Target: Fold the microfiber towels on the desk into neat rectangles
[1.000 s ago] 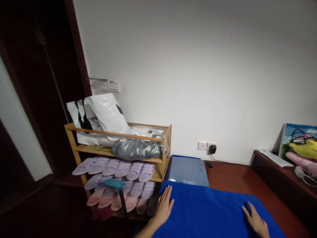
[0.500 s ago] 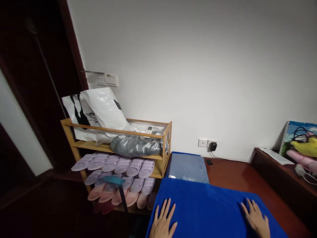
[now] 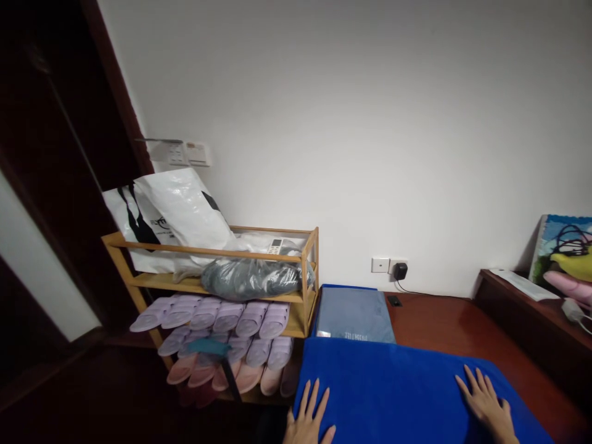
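Note:
A bright blue cloth (image 3: 388,394) lies spread over the near part of a reddish-brown desk (image 3: 435,314). On its left side my left hand (image 3: 309,419) rests flat, fingers spread. My right hand (image 3: 488,404) lies on the cloth's right side, also with the fingers apart. Neither hand holds anything. Just beyond the cloth's far edge is a grey-blue flat package (image 3: 356,314) with pale lettering, and some blue material shows behind it. The near edge of the cloth is out of view.
Left of the desk stands a wooden rack (image 3: 303,277) with several purple slippers (image 3: 229,316), pink slippers (image 3: 250,375), a white bag (image 3: 185,209) and a remote control (image 3: 275,246). A black plug (image 3: 400,270) sits in the wall socket. A raised shelf (image 3: 494,290) borders the right.
The camera view has tilted and shifted slightly. Both hands remain flat on the blue cloth and appear a little lower and further right in the picture.

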The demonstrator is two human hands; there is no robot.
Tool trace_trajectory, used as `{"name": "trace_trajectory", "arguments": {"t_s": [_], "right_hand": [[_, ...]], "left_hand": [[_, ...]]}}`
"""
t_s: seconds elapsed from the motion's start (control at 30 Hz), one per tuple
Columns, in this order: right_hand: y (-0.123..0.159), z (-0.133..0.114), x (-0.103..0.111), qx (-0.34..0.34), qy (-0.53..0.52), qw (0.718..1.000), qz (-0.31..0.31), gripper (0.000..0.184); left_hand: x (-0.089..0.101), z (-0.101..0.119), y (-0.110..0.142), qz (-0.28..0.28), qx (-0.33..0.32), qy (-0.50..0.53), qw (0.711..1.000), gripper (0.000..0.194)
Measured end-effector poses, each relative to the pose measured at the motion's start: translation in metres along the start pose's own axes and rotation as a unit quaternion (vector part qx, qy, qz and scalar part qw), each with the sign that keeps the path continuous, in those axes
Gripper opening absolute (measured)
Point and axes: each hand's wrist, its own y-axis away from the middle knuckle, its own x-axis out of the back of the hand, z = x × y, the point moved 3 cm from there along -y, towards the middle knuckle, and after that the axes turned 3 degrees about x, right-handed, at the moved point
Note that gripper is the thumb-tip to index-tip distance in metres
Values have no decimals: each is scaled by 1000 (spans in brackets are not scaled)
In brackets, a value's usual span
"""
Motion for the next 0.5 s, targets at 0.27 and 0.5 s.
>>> {"name": "trace_trajectory", "arguments": {"t_s": [0.27,0.5], "right_hand": [[3,-86,23,62,-18,998,17,71],[19,-141,14,79,-10,997,5,69]], "left_hand": [[3,0,6,52,-18,18,998,60],[0,-8,12,192,-71,-35,978,56]]}}
